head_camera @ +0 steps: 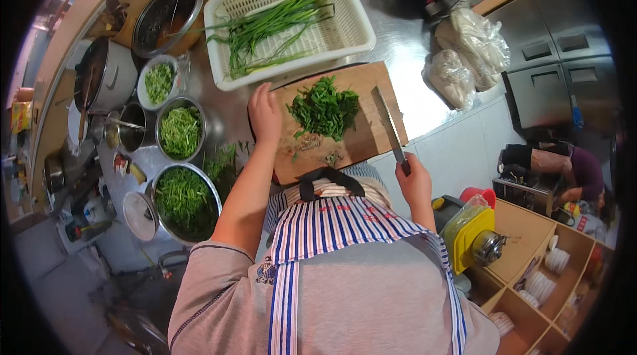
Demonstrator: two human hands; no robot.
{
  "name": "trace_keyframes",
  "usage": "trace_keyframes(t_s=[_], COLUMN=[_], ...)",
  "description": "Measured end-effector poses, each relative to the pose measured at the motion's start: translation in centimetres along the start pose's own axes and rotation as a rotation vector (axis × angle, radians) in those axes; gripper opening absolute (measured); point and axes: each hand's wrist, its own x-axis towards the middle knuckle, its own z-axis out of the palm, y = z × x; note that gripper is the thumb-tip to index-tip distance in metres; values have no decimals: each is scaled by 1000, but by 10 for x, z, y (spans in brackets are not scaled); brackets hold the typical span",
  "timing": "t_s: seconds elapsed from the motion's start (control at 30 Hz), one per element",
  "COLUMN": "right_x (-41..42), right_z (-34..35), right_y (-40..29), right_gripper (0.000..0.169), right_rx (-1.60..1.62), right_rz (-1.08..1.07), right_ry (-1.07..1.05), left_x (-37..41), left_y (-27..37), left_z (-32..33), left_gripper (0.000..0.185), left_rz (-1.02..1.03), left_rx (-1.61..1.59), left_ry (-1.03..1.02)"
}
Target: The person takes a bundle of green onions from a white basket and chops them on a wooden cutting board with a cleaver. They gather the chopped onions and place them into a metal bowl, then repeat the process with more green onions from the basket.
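My right hand (415,181) grips the handle of a kitchen knife (389,118), its blade over the right side of a wooden cutting board (371,143). My left hand (265,113) rests at the board's left edge, fingers pointing away from me. Between them, a heap of chopped green leaves (326,108) lies on the board. Small brownish scraps (308,142) are scattered nearer to me. Just beyond the board, a white plastic basket (366,31) holds long green stalks (278,19), probably scallions or garlic chives.
Left of the board are metal bowls of cut greens (181,131) (184,198), a white bowl (158,84) and a large pot (115,76). Plastic bags (463,56) sit at right. A yellow-fronted machine (465,240) stands by wooden shelves (527,225). Another person (587,176) is bent over at far right.
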Motion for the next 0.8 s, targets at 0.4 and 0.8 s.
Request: trace_keyframes(t_s=[0.4, 0.8], right_x=[88, 103], right_z=[16, 12], right_y=[-10, -33], right_gripper=[43, 36], right_rx=[-257, -267], right_rz=[-283, -468], right_ry=[-56, -217], left_x=[3, -17], left_y=[-1, 33], left_z=[26, 43], left_gripper=[47, 39], left_rz=[84, 74], left_rx=[268, -25], left_ry=[-291, -493])
